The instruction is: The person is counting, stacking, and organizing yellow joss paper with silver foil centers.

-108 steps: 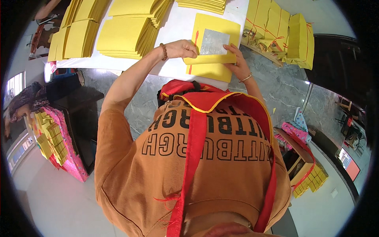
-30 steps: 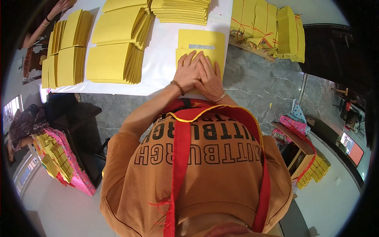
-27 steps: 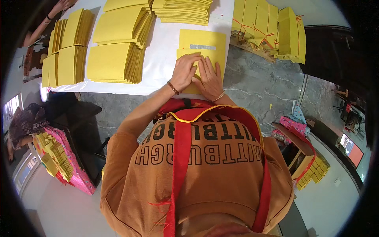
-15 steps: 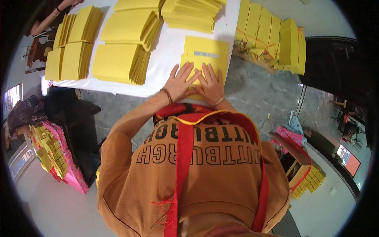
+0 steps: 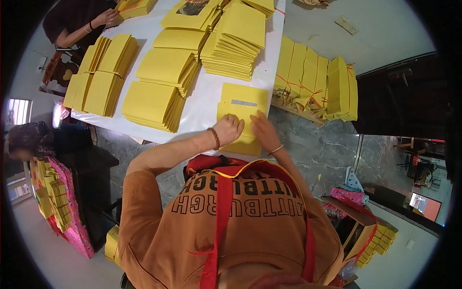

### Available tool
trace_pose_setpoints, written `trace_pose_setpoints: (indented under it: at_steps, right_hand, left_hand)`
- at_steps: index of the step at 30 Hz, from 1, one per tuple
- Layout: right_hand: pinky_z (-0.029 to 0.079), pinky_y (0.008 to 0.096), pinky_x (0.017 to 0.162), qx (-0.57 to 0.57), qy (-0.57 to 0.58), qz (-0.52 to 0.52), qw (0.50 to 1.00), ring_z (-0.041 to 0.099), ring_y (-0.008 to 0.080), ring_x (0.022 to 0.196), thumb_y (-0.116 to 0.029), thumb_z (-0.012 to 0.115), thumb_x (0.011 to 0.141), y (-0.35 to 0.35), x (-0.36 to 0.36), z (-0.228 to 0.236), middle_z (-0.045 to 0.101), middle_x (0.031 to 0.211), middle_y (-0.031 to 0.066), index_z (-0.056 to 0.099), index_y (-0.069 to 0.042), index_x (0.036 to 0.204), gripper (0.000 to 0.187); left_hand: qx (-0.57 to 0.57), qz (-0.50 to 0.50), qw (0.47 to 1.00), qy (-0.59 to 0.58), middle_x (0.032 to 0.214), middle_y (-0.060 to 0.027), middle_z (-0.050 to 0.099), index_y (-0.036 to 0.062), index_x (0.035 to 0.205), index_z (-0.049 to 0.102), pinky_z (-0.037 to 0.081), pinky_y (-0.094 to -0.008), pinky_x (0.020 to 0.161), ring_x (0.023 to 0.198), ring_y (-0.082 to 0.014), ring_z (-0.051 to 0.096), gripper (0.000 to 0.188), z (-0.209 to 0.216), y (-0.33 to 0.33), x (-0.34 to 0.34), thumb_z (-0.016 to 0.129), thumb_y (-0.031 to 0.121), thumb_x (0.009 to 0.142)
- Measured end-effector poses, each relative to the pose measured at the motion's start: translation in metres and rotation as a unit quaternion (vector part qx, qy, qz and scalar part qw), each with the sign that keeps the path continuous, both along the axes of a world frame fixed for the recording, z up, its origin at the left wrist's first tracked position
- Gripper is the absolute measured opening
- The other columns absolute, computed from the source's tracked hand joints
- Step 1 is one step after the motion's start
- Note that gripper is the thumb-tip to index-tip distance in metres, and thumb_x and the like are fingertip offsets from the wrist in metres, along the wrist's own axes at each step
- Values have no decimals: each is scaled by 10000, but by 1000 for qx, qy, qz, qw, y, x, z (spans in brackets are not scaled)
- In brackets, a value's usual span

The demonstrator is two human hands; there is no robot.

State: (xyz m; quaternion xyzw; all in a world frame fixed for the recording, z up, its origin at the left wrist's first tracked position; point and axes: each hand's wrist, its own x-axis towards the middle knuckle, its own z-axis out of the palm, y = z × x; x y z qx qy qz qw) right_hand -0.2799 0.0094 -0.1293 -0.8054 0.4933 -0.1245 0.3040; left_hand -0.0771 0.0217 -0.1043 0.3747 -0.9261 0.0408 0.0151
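Note:
A yellow paper sheet [image 5: 244,92] with a flap line and a grey strip across it lies at the table's near right edge, in front of my body. My left hand [image 5: 229,129] is closed into a loose fist over its lower left part; whatever the fingers hold, if anything, is hidden. At the sheet's right edge is my right hand [image 5: 265,132], its fingers partly bent and apart, with nothing visible in them. Left of the sheet, a thick stack of folded yellow papers [image 5: 149,103] rests on the white-covered table [image 5: 202,113].
More yellow stacks [image 5: 233,48] stand farther back, and others [image 5: 103,91] at the left. A co-worker's hand [image 5: 107,18] touches a yellow bundle [image 5: 134,7] at the far left. Tied yellow bundles [image 5: 308,70] stand right of the table. A dark door [image 5: 399,96] is beyond.
Both hands, earlier spread flat on the sheet, have moved apart. The left has curled into a fist; the right has shifted to the right edge. The view has tilted, showing more table.

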Motion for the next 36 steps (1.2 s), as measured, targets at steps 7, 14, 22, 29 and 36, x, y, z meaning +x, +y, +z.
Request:
trace_pose_setpoints:
  at_steps: [7,14,22,29,36]
  right_hand:
    - [357,323,949,324,-390,-72,859,436,202,1152,-164,492,878,-26,-24,86,426,1273,106,319,-104,1342,499]
    - [423,298,884,287,-585,-141,746,507,185,1066,-25,467,861,-73,-3,144,481,1211,121,303,-61,1336,504]
    - [465,317,831,233,-600,-214,735,542,207,1004,-76,536,850,-204,72,146,529,1141,120,380,9,1263,450]
    - [478,335,811,275,-505,-264,775,561,207,969,-82,563,835,-226,98,124,547,1119,128,422,9,1236,435]
    - [478,328,763,97,-255,-232,934,573,176,866,-117,577,820,-248,81,99,573,1028,76,490,-105,1210,399]
  left_hand:
    - [-55,-165,979,105,847,-37,585,81,970,569,435,-275,702,795,-149,571,266,124,-42,5,500,157,725]
    - [-237,-112,948,178,1151,-104,539,148,1164,515,395,-324,888,1088,-233,489,498,176,-101,27,583,81,675]
    - [-87,191,818,536,1150,-151,530,89,1157,510,383,-385,912,1039,-330,498,409,134,-138,57,469,16,757]
    - [10,271,729,628,1128,-154,552,39,1079,562,377,-347,922,1061,-303,497,307,90,-137,70,483,72,784]
    - [156,376,437,802,1207,-178,504,-39,1137,519,325,-308,961,1139,-267,453,434,52,-141,37,437,298,876]
